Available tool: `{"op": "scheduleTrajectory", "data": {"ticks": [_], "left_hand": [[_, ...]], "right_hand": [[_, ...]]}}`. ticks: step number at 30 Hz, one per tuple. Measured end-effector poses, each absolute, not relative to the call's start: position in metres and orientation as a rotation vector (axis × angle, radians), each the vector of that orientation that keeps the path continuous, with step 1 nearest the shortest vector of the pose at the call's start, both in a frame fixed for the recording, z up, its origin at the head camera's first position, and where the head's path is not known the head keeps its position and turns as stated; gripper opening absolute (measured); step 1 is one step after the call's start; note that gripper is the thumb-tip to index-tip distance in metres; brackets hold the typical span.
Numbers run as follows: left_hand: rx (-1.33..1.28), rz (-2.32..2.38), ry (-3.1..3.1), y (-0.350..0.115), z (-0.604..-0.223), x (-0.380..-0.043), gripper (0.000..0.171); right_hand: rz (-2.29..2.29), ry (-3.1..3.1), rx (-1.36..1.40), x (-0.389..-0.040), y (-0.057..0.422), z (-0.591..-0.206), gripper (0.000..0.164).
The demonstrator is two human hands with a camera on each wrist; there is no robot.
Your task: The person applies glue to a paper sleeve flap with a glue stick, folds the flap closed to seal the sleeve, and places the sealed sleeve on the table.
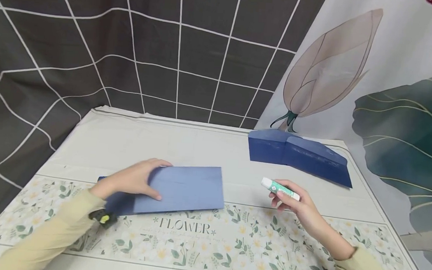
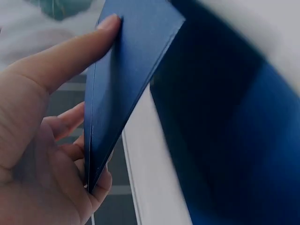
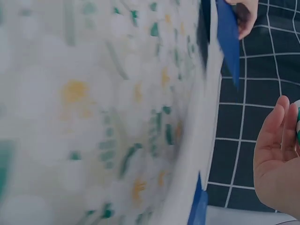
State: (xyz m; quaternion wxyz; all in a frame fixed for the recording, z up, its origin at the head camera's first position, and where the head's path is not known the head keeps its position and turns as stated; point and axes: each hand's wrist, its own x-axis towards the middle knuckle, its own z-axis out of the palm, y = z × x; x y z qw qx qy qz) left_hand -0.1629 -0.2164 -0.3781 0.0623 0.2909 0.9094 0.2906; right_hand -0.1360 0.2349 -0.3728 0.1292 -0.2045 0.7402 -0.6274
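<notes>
My left hand [image 1: 137, 179] grips a folded blue paper piece [image 1: 190, 189] by its left part, the thumb on the near side. In the left wrist view, the thumb presses one face of the folded paper [image 2: 126, 56] and the other fingers curl behind it. A darker blue sheet [image 2: 234, 126] lies beyond it, and its edge [image 1: 119, 205] shows under my hand in the head view. My right hand [image 1: 297, 200] holds a glue stick [image 1: 280, 189] with a green label and white ends, raised over the table; only a sliver of it shows in the right wrist view.
Another folded dark blue paper piece [image 1: 300, 154], creased near its middle, stands at the back right of the table. A white cloth with a floral band [image 1: 201, 249] covers the table [image 1: 171, 140]. Dark grid-patterned fabric [image 1: 202, 55] hangs behind, and a leaf-printed curtain [image 1: 336, 113] hangs at right.
</notes>
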Motion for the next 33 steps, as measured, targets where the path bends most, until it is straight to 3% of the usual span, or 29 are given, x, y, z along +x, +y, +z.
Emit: {"op": "scheduleTrajectory", "data": {"ticks": [7,14,26,33], "left_hand": [[0.727,0.858,2.796,-0.271,-0.369,-0.157,0.079],[0.702,0.845,2.719,-0.293,-0.381,-0.159,0.073],[0.536,0.652,2.882,-0.293,-0.395,-0.151,0.077],[0.588,0.47,2.938,-0.278,-0.387,-0.151,0.079]], "right_hand": [[-1.779,2.116,-0.57,-0.131,0.241,-0.384,0.031],[-1.763,2.104,-0.598,-0.128,0.238,-0.388,0.031],[-1.762,2.11,-0.571,-0.121,0.238,-0.392,0.031],[-1.75,2.114,-0.578,-0.118,0.239,-0.392,0.031]]}}
